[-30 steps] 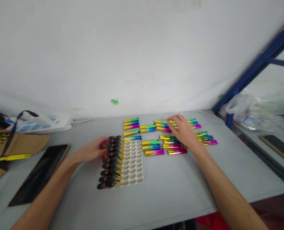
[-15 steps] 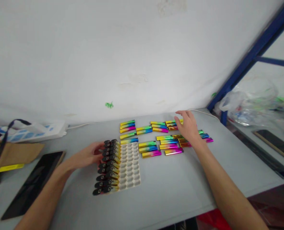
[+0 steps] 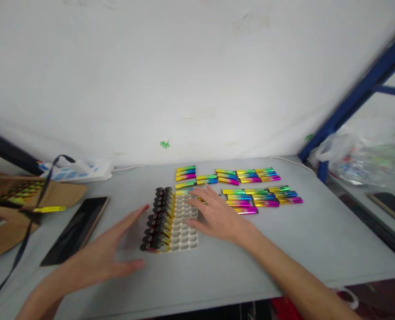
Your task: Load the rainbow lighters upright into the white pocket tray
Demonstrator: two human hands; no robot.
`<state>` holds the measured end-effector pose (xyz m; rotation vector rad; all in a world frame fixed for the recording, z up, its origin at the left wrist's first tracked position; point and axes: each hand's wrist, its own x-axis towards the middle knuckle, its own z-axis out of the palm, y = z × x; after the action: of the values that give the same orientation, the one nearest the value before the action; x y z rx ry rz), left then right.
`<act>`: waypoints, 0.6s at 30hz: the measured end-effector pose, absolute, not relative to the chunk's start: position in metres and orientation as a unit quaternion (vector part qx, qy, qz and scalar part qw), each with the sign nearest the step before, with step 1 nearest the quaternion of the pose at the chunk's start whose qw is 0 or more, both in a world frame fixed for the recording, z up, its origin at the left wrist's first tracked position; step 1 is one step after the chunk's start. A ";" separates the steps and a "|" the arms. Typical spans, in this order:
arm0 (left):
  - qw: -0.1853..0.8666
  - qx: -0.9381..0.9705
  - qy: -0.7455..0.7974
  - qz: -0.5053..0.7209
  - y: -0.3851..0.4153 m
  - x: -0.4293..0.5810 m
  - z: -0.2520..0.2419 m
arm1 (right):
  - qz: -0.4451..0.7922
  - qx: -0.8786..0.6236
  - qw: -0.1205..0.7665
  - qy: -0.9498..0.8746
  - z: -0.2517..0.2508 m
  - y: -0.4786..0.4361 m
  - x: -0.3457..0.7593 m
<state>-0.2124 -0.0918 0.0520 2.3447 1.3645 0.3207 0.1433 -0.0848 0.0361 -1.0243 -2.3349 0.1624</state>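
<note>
A white tray (image 3: 185, 241) with rows of oval hollows rests on the table. Its left columns hold several upright pieces (image 3: 162, 217) with black rounded tops and shiny yellow bodies. My left hand (image 3: 106, 255) hovers left of the tray, thumb and fingers spread, nothing in it. Over the tray's right half reaches my right hand (image 3: 219, 215), palm down, fingers apart, with no object visible in it. It hides part of the tray and some of the flat shiny rainbow-coloured sticks. More of these sticks (image 3: 239, 204) lie in small groups behind and right of the tray.
A dark phone-like slab (image 3: 75, 231) lies left of my left hand. Beyond it are an opened brown paper bag (image 3: 64, 191), a black strap (image 3: 46, 182) and a white power strip (image 3: 94, 171). A blue metal post (image 3: 351, 93) and plastic bags (image 3: 354, 151) are at right.
My right hand has come left from the far sticks to the tray. The left hand has drawn back from the black-topped pieces and spread open. The view has shifted slightly left.
</note>
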 end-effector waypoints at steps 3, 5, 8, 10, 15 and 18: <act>0.162 0.852 0.478 0.137 -0.117 -0.198 0.022 | 0.081 -0.370 0.227 -0.897 0.033 -0.090 0.127; 0.123 0.854 0.477 0.165 -0.121 -0.187 0.002 | 0.094 -0.362 0.200 -0.906 0.032 -0.089 0.123; 0.097 0.849 0.484 0.190 -0.115 -0.173 -0.018 | 0.099 -0.358 0.182 -0.911 0.031 -0.086 0.123; 0.107 0.852 0.477 0.189 -0.108 -0.165 -0.021 | 0.094 -0.357 0.184 -0.911 0.031 -0.084 0.124; 0.159 0.803 0.524 0.234 -0.094 -0.149 -0.005 | 0.074 -0.340 0.193 -0.917 0.030 -0.071 0.126; 0.173 0.793 0.530 0.246 -0.088 -0.141 0.007 | 0.055 -0.310 0.194 -0.929 0.028 -0.057 0.127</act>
<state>-0.1405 -0.0884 0.0068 2.2497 1.5032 0.6988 0.1273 -0.0574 0.0281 -0.8686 -2.6066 0.1555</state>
